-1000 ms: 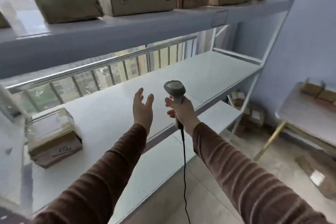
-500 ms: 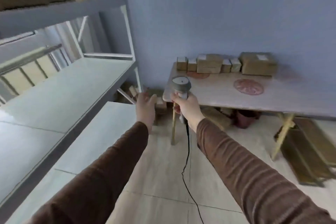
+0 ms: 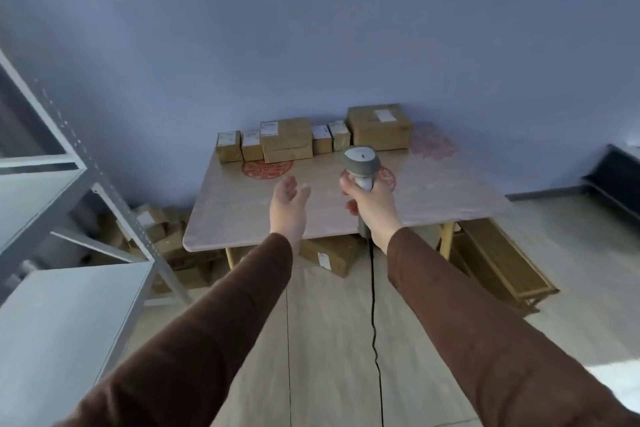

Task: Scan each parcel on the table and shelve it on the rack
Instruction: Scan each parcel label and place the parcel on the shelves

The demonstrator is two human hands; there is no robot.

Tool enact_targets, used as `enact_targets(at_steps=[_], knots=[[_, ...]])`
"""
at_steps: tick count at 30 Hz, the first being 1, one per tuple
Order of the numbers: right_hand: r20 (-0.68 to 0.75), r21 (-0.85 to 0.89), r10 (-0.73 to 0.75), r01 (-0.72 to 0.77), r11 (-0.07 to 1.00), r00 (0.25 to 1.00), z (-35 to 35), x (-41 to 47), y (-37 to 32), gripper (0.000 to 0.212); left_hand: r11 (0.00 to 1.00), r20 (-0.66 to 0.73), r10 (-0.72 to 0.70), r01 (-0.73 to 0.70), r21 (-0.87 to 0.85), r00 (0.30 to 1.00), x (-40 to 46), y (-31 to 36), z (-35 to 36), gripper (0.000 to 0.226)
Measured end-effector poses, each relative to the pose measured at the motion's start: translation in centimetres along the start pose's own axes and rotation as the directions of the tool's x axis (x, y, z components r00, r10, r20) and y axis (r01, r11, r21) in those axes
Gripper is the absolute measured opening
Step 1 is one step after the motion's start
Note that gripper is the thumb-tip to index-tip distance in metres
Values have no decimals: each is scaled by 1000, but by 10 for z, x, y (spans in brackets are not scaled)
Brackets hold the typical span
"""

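Right hand (image 3: 372, 206): fingers curled round the grip of a grey handheld scanner (image 3: 361, 166), head upright above the fist; black cable (image 3: 373, 291) hangs from its base down toward the floor. Left hand (image 3: 290, 210): empty, fingers straight and loosely spread, just beside the right hand. Both hands extended over the near part of the worktop (image 3: 450, 194). Parcels (image 3: 286, 139): six brown cardboard boxes with white labels, in a row along the worktop's far edge against the blue wall, beyond both hands and well apart from them; largest box (image 3: 380, 127) at the row's right end. Rack (image 3: 69, 180): grey metal shelving, left of the left hand. Further cartons (image 3: 329, 253) on the floor beneath the worktop.
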State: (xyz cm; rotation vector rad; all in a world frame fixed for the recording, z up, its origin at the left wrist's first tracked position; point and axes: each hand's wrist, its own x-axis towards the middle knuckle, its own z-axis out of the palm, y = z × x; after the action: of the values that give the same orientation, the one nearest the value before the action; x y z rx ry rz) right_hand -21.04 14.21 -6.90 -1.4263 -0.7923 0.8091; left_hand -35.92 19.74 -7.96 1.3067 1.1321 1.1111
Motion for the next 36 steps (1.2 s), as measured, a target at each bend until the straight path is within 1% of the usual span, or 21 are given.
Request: enact_targets(at_steps=[2, 8, 11, 13, 16, 18, 20, 26, 30, 33, 36], knots=[[-43, 12, -2, 3, 1000, 999, -18, 26, 2, 10, 1000, 35, -12, 12, -14, 999, 22, -3, 27, 52], [-151, -33, -29, 25, 999, 988, -61, 121, 2, 13, 998, 121, -34, 40, -50, 992, 106, -13, 98, 52], [-195, -52, -40, 30, 998, 980, -77, 176, -2, 11, 996, 166, -47, 59, -73, 985, 158, -14, 130, 53], [-233, -72, -44, 28, 997, 971, -86, 214, -9, 14, 994, 181, -51, 67, -82, 982, 195, -10, 152, 52], [-281, -107, -75, 46, 993, 957, -97, 269, -20, 11, 994, 201, -34, 53, -90, 979, 249, -2, 185, 49], [-303, -120, -90, 56, 991, 949, -104, 302, -23, 12, 994, 215, -47, 68, -90, 975, 277, -1, 205, 50], [-308, -126, -92, 55, 990, 947, -108, 321, -22, 12, 993, 230, -66, 87, -84, 971, 292, -4, 216, 52], [-329, -146, -74, 26, 989, 941, -123, 401, -8, 10, 989, 226, -119, 137, -64, 967, 355, -20, 260, 49], [-299, -135, -32, -9, 991, 954, -137, 459, 15, 19, 984, 197, -170, 177, -16, 965, 397, -41, 288, 54], [-282, -101, 7, -37, 994, 959, -152, 511, 32, 9, 981, 166, -194, 195, 11, 967, 436, -57, 317, 55], [-257, -102, 26, -53, 993, 966, -172, 571, 52, 11, 973, 117, -230, 228, 27, 966, 476, -72, 350, 57]])
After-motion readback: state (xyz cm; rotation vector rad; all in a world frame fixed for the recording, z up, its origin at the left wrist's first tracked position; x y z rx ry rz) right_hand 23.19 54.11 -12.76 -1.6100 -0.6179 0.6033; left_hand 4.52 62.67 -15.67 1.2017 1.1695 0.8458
